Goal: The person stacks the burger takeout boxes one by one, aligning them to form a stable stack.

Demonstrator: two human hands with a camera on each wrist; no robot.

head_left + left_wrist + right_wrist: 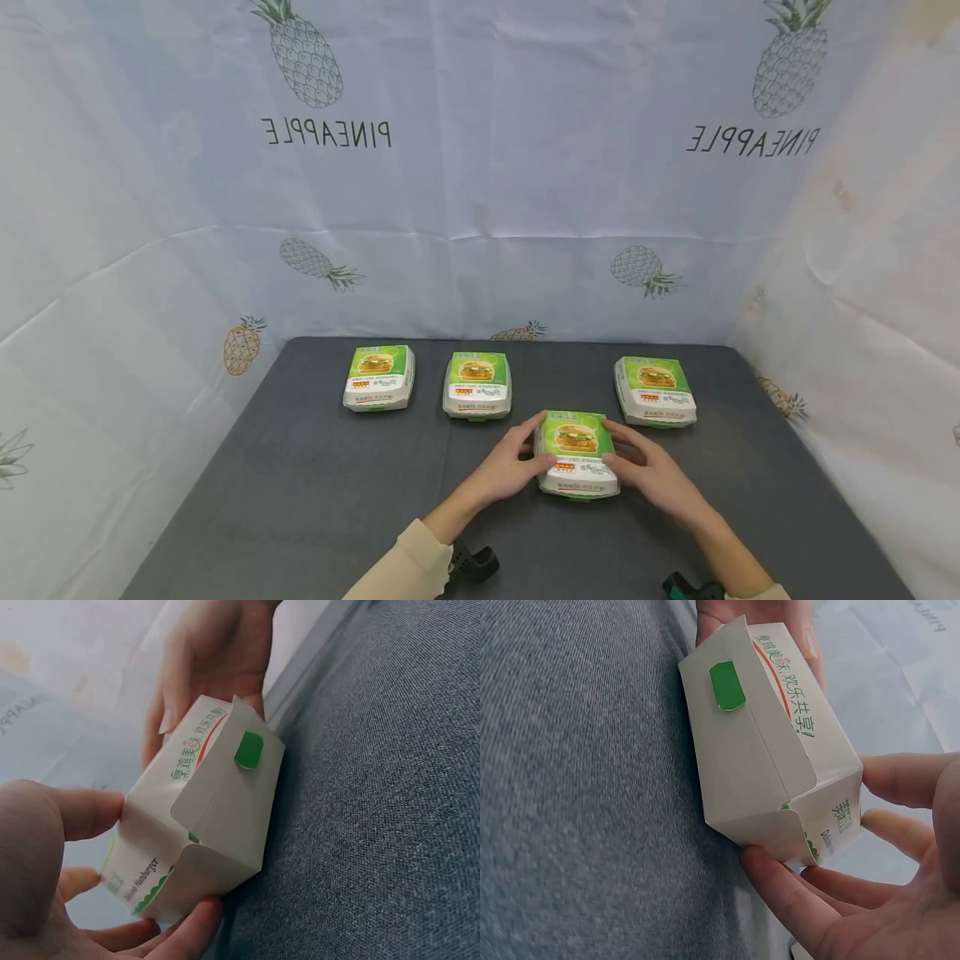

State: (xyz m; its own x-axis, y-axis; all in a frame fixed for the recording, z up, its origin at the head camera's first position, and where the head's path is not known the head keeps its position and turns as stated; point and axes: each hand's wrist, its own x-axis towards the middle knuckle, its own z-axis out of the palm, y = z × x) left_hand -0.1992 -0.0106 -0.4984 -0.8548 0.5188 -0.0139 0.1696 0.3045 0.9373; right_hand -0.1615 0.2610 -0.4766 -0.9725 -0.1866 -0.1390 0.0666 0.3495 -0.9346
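A burger box, white below with a green lid panel and a burger picture, is between my two hands. My left hand grips its left side, thumb at the front top edge and fingers along the side. On the opposite side my right hand holds it the same way. Seen from the left wrist, the box's front flap is closed with a green tab through it. The right wrist view shows the fingertips at the lower edge of the box. Whether its base touches the table is hard to tell.
Three similar burger boxes stand farther back: one at the left, one left of centre, one at the right, close to my right fingers. A dark grey cloth covers the table. Pineapple-print curtains enclose the back and sides.
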